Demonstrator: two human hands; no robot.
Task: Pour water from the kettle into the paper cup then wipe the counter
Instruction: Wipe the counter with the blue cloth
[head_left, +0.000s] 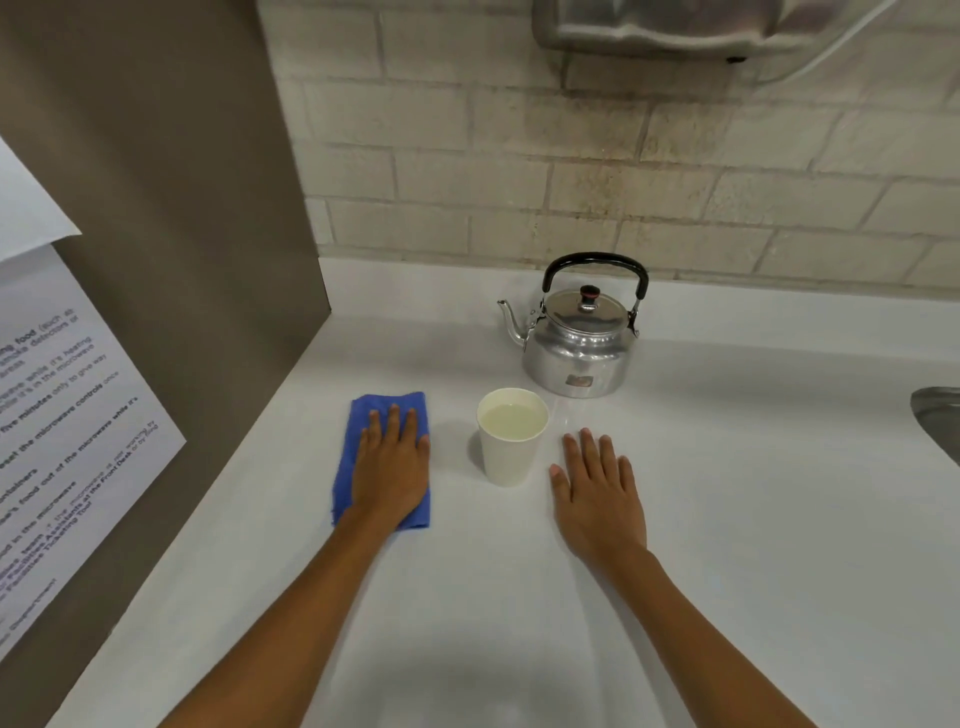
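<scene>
Head view: left hand (393, 467) flat, fingers spread, palm down on the folded blue cloth (382, 457) lying on the white counter (727, 519). Right hand (597, 499) flat and open on the bare counter, gripping nothing. Between them, paper cup (511, 441) upright, filled with water. Just behind the cup, metal kettle (582, 338) upright, lid on, spout pointing left.

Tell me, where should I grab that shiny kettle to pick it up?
Grip the shiny silver metal kettle by its black arched handle, coming from above. The handle stands upright over the lid, so fingers can wrap under its top. Its spout points left, so the right hand is nearer.
</scene>
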